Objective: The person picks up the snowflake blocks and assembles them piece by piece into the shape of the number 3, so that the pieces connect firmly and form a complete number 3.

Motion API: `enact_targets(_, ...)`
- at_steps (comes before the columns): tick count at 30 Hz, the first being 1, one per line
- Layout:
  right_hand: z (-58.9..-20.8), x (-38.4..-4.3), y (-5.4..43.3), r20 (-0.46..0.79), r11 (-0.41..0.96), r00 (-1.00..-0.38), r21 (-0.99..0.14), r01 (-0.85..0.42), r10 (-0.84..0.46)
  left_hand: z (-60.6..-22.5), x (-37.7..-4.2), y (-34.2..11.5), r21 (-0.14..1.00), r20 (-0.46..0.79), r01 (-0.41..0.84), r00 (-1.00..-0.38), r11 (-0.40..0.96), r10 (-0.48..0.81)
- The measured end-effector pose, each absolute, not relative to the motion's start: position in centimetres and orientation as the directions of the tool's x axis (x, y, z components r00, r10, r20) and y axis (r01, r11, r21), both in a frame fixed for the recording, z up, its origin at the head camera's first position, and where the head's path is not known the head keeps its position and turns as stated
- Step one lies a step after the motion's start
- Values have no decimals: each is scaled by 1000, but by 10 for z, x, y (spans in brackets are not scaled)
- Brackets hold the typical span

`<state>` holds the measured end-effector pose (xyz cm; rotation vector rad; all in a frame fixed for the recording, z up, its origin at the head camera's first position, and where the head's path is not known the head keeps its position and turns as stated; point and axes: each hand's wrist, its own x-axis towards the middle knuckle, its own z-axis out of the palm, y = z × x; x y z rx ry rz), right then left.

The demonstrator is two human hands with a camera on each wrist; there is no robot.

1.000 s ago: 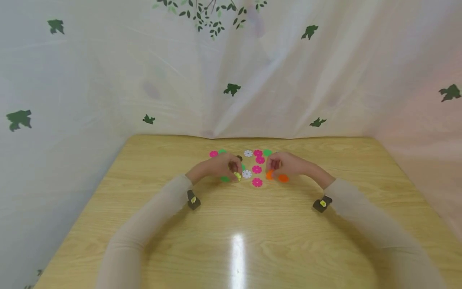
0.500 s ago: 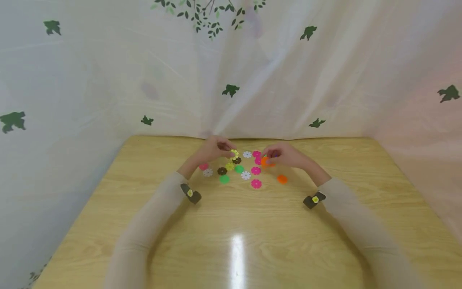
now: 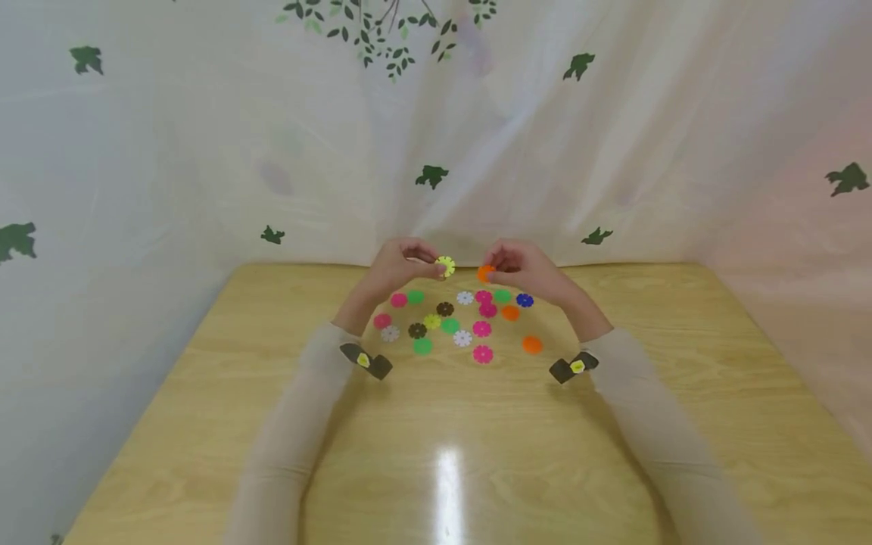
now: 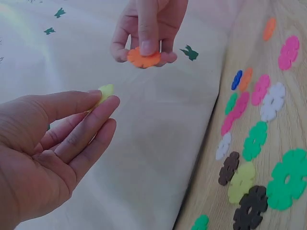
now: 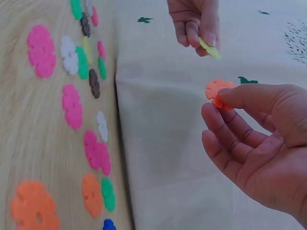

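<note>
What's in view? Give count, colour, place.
Left-held flower disc: 1, yellow, left hand
Right-held flower disc: 1, orange, right hand
Flower discs: 6, pink, on table
Flower discs: 4, green, on table
Flower discs: 3, white, on table
Flower discs: 2, brown, on table
Flower discs: 2, orange, on table
Flower disc: 1, yellow, on table
Flower disc: 1, blue, on table
Table: 1, light wood, foreground
Cloth backdrop: 1, pale, green-printed, behind table
Wrist cameras: 2, black, at wrists
Sleeves: 2, beige, on arms
Hands: 2, bare, raised, centre
</note>
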<state>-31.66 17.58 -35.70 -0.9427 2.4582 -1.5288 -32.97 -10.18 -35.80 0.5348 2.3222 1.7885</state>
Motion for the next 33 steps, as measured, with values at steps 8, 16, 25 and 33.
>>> enact_targets(8, -355, -314, 168, 259, 233, -825, -879, -417, -502, -364, -324, -88, 973, 66, 149, -913, 178, 404)
enact_targets(16, -355, -310, 165, 276, 207, -835, -888, -412, -476, -367, -318, -83, 993, 61, 97, -906, 65, 420)
enact_targets(25, -358, -308, 162, 343, 261, -831, -836, -483, -437, -366, -315, -79, 997, 66, 73, -908, 2, 414)
enact_targets(33, -359, -306, 159, 372, 235, -827, -836, -496, -422, -369, -317, -78, 997, 63, 41, -907, -61, 416)
